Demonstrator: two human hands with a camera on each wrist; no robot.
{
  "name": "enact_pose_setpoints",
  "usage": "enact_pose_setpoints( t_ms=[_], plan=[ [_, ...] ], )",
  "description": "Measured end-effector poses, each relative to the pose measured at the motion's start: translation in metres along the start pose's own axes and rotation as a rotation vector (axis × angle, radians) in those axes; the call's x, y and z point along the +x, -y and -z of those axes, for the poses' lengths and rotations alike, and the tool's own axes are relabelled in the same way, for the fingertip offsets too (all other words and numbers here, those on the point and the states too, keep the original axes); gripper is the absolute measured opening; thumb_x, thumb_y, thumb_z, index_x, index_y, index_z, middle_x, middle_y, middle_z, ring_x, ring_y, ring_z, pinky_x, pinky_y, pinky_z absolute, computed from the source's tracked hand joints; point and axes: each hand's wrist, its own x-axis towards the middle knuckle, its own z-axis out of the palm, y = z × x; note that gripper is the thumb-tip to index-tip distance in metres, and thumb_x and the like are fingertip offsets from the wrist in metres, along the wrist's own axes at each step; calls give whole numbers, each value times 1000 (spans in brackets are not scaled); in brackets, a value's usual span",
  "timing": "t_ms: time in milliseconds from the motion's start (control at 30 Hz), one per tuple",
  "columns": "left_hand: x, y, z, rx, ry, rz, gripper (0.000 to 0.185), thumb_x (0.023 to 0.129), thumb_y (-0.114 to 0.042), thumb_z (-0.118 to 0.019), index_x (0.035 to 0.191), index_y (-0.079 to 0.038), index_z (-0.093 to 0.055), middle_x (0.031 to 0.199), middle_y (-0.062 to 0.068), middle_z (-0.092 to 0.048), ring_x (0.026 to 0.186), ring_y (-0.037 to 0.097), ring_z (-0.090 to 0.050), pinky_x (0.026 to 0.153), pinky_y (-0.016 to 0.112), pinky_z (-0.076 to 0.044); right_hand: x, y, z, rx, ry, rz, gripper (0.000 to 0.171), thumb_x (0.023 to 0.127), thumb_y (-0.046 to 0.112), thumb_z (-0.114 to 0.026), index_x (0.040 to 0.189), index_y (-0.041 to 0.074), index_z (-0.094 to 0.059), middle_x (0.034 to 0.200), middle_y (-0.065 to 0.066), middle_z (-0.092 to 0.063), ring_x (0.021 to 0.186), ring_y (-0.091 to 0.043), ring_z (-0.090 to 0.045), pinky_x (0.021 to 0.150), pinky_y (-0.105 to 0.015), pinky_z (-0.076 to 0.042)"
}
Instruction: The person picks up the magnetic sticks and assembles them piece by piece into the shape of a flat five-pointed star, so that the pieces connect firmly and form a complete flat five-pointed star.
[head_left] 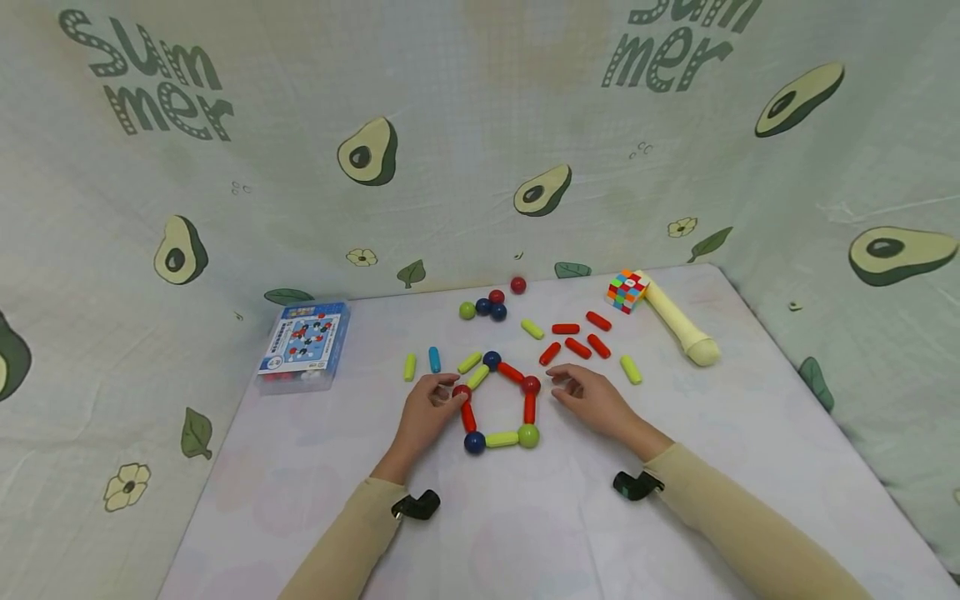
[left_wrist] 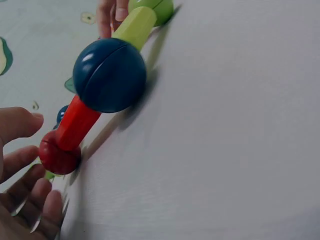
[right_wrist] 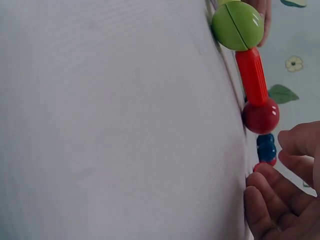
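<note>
A five-sided ring of coloured sticks and balls lies flat on the table. At its left corner is a red ball (head_left: 461,392), and my left hand (head_left: 427,410) is beside it, one fingertip right at the ball and the thumb apart from it in the left wrist view. A blue ball (left_wrist: 110,75) joined to a red stick (left_wrist: 79,120) looms large there. My right hand (head_left: 592,402) hovers with loosely bent fingers just right of another red ball (head_left: 531,385), holding nothing. A green ball (right_wrist: 237,26) forms the near right corner, and a blue ball (head_left: 491,360) the far one.
Loose red sticks (head_left: 577,348) are scattered behind the right hand, with a yellow-green stick (head_left: 631,369) nearby. Several balls (head_left: 483,307) cluster at the back. A puzzle cube (head_left: 627,291) and a pale yellow hammer-shaped thing (head_left: 678,321) stand back right; a boxed set (head_left: 303,346) is at left.
</note>
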Motion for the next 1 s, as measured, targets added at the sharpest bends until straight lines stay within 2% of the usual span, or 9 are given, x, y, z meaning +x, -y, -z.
enact_pose_setpoints(
  t_ms=[233,433,533,767,1000],
  plan=[
    [-9,-8,-5,33,-20,-168,35,92,-25,-78,125,-16,-71,120,-4,-64,110,18,-56,96,42,-49,-12,-6,15,-43,-25,-34,36,98,18,-70,133,13,-64,119,-1,-68,95,-17,-61,83,-35,-53],
    [-18,-20,-12,117,7,-299,32,92,-21,-77,123,-14,-72,115,-1,-67,109,19,-56,97,41,-50,-20,-13,28,-61,-62,-76,35,98,18,-69,132,12,-64,119,-3,-67,96,-19,-61,82,-37,-53],
    [-24,-28,-16,124,47,-313,34,92,-23,-77,124,-14,-72,119,-2,-68,114,18,-58,100,41,-50,-23,-17,35,-67,-93,-85,34,98,18,-69,131,11,-64,115,-4,-66,95,-20,-60,81,-38,-53],
    [-30,-37,-26,91,184,-278,40,93,-28,-76,131,-19,-68,121,-9,-69,110,11,-61,97,37,-52,-28,-30,50,-112,-168,-110,32,100,17,-66,130,9,-64,111,-8,-64,95,-24,-59,80,-41,-50],
    [-34,-42,-35,186,279,-279,42,92,-33,-78,132,-28,-68,125,-13,-68,115,9,-62,95,33,-53,-27,-42,56,-180,-255,-156,31,98,16,-68,127,4,-66,113,-16,-57,99,-30,-54,82,-45,-47]
  ],
)
